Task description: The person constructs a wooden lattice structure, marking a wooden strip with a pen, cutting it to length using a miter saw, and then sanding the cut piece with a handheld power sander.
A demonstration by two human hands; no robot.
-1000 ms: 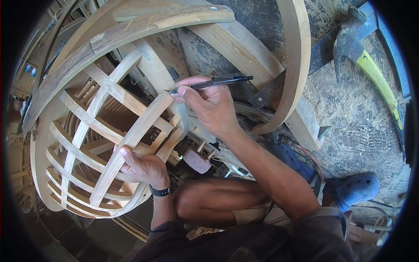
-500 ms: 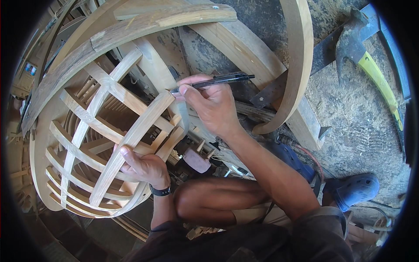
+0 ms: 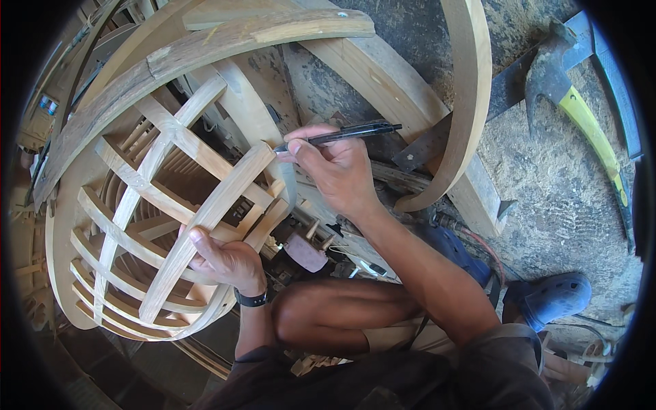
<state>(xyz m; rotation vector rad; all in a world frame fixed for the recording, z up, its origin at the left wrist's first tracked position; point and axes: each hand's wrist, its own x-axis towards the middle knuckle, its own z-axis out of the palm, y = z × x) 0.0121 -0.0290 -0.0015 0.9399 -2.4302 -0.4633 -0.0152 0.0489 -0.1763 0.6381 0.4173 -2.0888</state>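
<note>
A curved wooden slat (image 3: pixel 219 208) lies slantwise across a rounded wooden lattice frame (image 3: pixel 133 236). My left hand (image 3: pixel 225 260) grips the slat near its middle, thumb on top and the fingers hidden underneath. Pinched in my right hand (image 3: pixel 335 167) is a black pen (image 3: pixel 348 132), its tip at the slat's upper end, beside a wide wooden side piece (image 3: pixel 249 102). Whether the tip touches the wood I cannot tell.
On the dusty floor at right lie a yellow-handled claw hammer (image 3: pixel 584 113) and a metal square (image 3: pixel 509 85). A tall curved wooden piece (image 3: pixel 471 89) stands near a thick beam (image 3: pixel 383 75). A pinkish block (image 3: pixel 305 253) sits below the frame. My blue clog (image 3: pixel 557 301) is at lower right.
My right hand and the pen have shifted slightly right and down, the pen tip now a little lower at the slat's end. My left hand keeps its grip.
</note>
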